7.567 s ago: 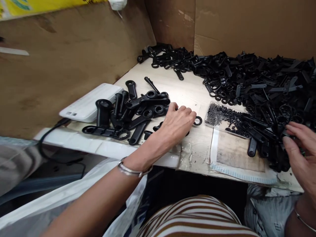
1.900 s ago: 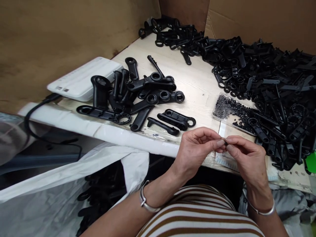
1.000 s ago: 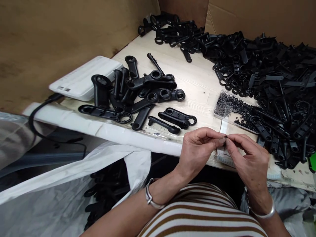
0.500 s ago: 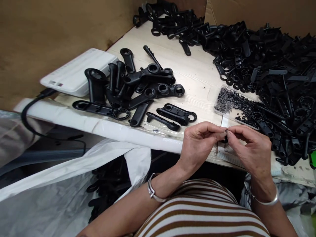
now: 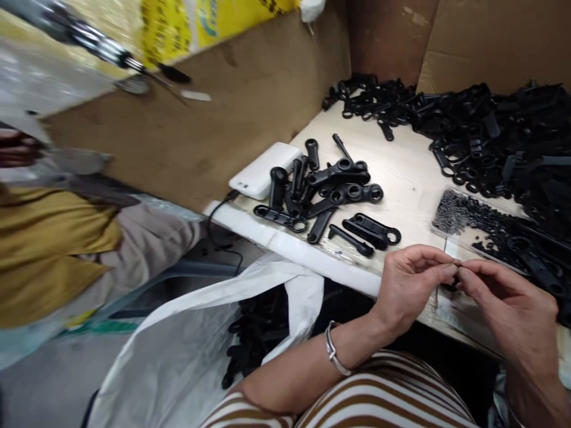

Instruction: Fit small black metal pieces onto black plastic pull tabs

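My left hand [image 5: 408,285] and my right hand [image 5: 513,303] meet fingertip to fingertip over the front edge of the table. Both are closed in a pinch around a tiny dark piece [image 5: 458,267], mostly hidden by the fingers and too small to name. Just beyond them lies a clear shallow tray [image 5: 466,238] of small black and metallic bits. Left of my hands, several black plastic arms with ringed ends rest on the table, among them one slim arm [image 5: 351,239] near the edge.
A big heap of black parts [image 5: 486,125] covers the table's far right. A white box [image 5: 263,171] with a black cable stands at the left. Below the edge hangs a white sack [image 5: 178,333] holding black parts. A person in mustard clothing [image 5: 53,249] sits at far left beside a cardboard wall.
The view has swung left, so the table sits further right and the other person and a hanging tool have come into sight. My hands keep the same pinch.
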Demonstrator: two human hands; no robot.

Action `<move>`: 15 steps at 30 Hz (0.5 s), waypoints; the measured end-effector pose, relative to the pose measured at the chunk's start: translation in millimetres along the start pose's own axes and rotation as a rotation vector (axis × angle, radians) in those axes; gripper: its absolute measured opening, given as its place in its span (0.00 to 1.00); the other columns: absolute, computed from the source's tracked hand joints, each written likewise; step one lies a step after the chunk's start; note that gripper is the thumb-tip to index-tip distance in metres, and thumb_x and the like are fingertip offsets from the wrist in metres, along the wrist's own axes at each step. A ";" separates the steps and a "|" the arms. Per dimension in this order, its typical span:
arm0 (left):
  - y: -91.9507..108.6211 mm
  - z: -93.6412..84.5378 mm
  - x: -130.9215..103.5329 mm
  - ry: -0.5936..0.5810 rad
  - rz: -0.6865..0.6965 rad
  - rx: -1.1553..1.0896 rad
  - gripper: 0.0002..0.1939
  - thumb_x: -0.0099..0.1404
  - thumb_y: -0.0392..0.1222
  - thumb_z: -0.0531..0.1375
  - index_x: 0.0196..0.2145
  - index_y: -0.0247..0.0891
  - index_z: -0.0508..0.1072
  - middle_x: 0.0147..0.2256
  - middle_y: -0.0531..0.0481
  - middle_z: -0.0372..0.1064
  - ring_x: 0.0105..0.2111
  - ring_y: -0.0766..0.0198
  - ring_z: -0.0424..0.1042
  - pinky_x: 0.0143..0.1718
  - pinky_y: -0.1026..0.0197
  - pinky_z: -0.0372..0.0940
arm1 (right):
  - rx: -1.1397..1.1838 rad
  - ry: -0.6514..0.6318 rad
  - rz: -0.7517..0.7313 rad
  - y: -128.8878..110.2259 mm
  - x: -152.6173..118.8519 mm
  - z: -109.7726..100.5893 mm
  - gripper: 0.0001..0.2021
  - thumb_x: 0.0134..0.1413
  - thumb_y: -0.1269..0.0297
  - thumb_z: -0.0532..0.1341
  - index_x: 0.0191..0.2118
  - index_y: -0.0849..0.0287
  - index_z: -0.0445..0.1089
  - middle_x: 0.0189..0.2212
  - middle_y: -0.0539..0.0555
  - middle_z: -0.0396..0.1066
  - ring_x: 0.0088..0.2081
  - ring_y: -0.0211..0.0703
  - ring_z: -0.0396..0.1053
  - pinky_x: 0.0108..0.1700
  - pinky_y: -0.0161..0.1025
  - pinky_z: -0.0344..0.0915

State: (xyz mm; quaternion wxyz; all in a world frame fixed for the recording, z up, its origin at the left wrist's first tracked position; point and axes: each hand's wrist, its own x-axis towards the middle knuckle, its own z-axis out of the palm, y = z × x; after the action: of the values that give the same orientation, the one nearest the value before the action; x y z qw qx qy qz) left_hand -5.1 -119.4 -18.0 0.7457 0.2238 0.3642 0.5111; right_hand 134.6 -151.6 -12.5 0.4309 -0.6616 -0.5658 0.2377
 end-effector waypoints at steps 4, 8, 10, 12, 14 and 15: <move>2.9 -1.3 -1.4 -0.020 0.028 0.012 0.08 0.47 0.37 0.72 0.25 0.34 0.78 0.25 0.51 0.76 0.24 0.69 0.73 0.31 0.66 0.71 | 0.189 0.012 0.091 1.1 -1.1 5.3 0.06 0.48 0.61 0.70 0.33 0.54 0.77 0.25 0.49 0.77 0.24 0.35 0.72 0.27 0.29 0.72; 7.0 -1.1 -3.1 -0.031 0.065 0.078 0.04 0.50 0.33 0.70 0.26 0.34 0.79 0.25 0.52 0.76 0.23 0.69 0.73 0.29 0.68 0.71 | 0.340 -0.023 0.147 -5.9 -0.6 8.6 0.05 0.48 0.62 0.70 0.32 0.56 0.77 0.24 0.49 0.76 0.23 0.35 0.71 0.27 0.31 0.71; 8.1 -0.6 -2.7 -0.022 0.077 0.110 0.03 0.50 0.32 0.69 0.25 0.34 0.79 0.25 0.52 0.76 0.23 0.70 0.72 0.28 0.68 0.71 | 0.401 -0.057 0.195 -6.6 0.1 8.1 0.06 0.49 0.62 0.70 0.32 0.57 0.77 0.24 0.49 0.75 0.24 0.36 0.71 0.28 0.32 0.71; 9.0 0.0 -2.6 -0.011 0.086 0.132 0.04 0.49 0.32 0.69 0.25 0.34 0.78 0.24 0.52 0.76 0.22 0.70 0.72 0.27 0.68 0.71 | 0.473 -0.091 0.246 -6.2 0.8 6.1 0.07 0.48 0.61 0.69 0.33 0.58 0.77 0.23 0.50 0.74 0.23 0.36 0.70 0.28 0.33 0.70; 9.6 0.4 -3.0 -0.008 0.086 0.141 0.04 0.49 0.32 0.70 0.24 0.34 0.78 0.24 0.52 0.76 0.22 0.69 0.72 0.27 0.68 0.71 | 0.551 -0.125 0.280 -5.8 1.8 3.7 0.09 0.48 0.59 0.70 0.32 0.58 0.76 0.23 0.50 0.73 0.22 0.35 0.69 0.27 0.33 0.69; 9.7 0.5 -3.3 -0.009 0.083 0.144 0.04 0.48 0.33 0.70 0.25 0.34 0.78 0.24 0.52 0.76 0.22 0.69 0.73 0.27 0.68 0.71 | 0.583 -0.139 0.289 -5.7 2.5 2.7 0.09 0.47 0.58 0.70 0.32 0.58 0.76 0.23 0.50 0.73 0.22 0.35 0.68 0.27 0.33 0.69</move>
State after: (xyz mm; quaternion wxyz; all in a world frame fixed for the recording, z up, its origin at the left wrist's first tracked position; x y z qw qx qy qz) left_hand -11.2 -118.7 -9.9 0.7075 0.2938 0.3871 0.5130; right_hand 129.9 -148.4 -8.6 0.5241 -0.5660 -0.4024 0.4930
